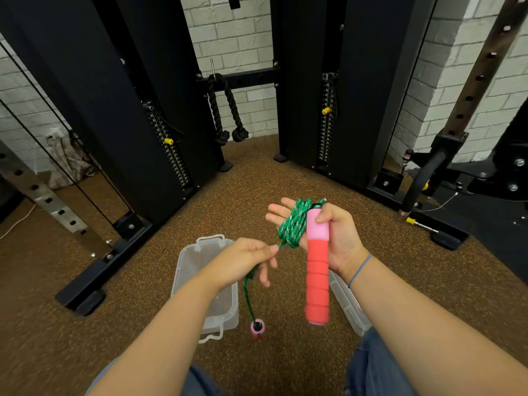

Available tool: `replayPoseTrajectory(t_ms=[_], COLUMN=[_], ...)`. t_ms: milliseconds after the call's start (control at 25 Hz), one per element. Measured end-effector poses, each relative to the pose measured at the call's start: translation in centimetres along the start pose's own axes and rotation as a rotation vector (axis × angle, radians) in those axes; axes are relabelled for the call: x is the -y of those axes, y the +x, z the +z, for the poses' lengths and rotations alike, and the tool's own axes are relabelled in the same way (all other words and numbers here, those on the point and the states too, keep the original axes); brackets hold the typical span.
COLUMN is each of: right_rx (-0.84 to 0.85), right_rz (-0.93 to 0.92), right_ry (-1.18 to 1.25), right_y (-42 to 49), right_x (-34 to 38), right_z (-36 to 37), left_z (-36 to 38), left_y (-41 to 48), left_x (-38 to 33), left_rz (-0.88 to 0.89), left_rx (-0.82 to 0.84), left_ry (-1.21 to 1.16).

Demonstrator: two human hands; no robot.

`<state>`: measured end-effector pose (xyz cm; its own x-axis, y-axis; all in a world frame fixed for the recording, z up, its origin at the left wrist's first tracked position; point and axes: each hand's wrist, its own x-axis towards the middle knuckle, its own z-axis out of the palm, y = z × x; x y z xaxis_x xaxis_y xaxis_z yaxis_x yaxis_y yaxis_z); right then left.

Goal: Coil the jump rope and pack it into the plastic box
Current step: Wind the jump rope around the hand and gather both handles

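Note:
The green jump rope (pixel 294 224) is wound in several loops around my right hand (pixel 328 232), whose thumb presses one pink and red foam handle (pixel 317 270) against the palm; the handle hangs downward. My left hand (pixel 245 261) pinches the free length of rope just left of the coil. From that hand the rope drops to the second handle (pixel 257 329), which dangles end-on above the floor. The clear plastic box (pixel 197 270) stands open on the floor beneath my left forearm, which covers part of it. Its clear lid (pixel 347 304) lies beside it on the right, below my right wrist.
Brown speckled carpet (pixel 285 178) covers the floor. Black weight-stack towers (pixel 160 115) stand ahead on both sides, with a black rope attachment (pixel 225 110) hanging between them. Rack uprights (pixel 43 192) and a barbell sleeve (pixel 423 175) flank me. My knees in blue jeans (pixel 377 367) are at the bottom.

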<state>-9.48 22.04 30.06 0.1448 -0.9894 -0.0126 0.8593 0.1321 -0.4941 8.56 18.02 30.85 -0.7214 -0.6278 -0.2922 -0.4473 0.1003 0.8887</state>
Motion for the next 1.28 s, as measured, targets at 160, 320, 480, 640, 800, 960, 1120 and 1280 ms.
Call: replayPoseTrajectory(t_ms=[160, 320, 480, 640, 800, 960, 1120, 1280], right_rx=[-0.067, -0.13, -0.146, -0.109, 0.062, 0.2, 0.329, 0.462], right_rz=[0.062, 0.218, 0.334, 0.404, 0.501, 0.59, 0.635, 0.55], right_ry=[-0.115, -0.719, -1.087, -1.064, -1.127, -1.193, -0.927, -0.763], right_y=[0.1, -0.2, -0.1, -0.5, -1.0, -1.5, -1.6, -1.4], right_x=[0.1, -0.9, -1.5, -0.9, -0.4, -0.4, -1.2, -2.1], right_z=[-0.6, -0.9, -1.5, -1.5, -1.3, -1.1, -0.7, -1.0], left_z=[0.5, 0.8, 0.2, -0.5, 0.2, 0.4, 0.2, 0.3], left_y=[0.1, 0.0, -0.6, -0.8, -0.4, 0.1, 0.4, 0.5], left_x=[0.2, 0.2, -0.3, -0.4, -0.4, -0.4, -0.3, -0.7], left_rz=[0.004, 0.068, 0.131, 0.123, 0.169, 0.303, 0.385, 0.37], left_rx=[0.014, -0.076, -0.124, -0.137, -0.158, -0.229, -0.35, -0.363], left_ry=[0.096, 0.46, 0.622, 0.556, 0.551, 0.546, 0.464, 0.22])
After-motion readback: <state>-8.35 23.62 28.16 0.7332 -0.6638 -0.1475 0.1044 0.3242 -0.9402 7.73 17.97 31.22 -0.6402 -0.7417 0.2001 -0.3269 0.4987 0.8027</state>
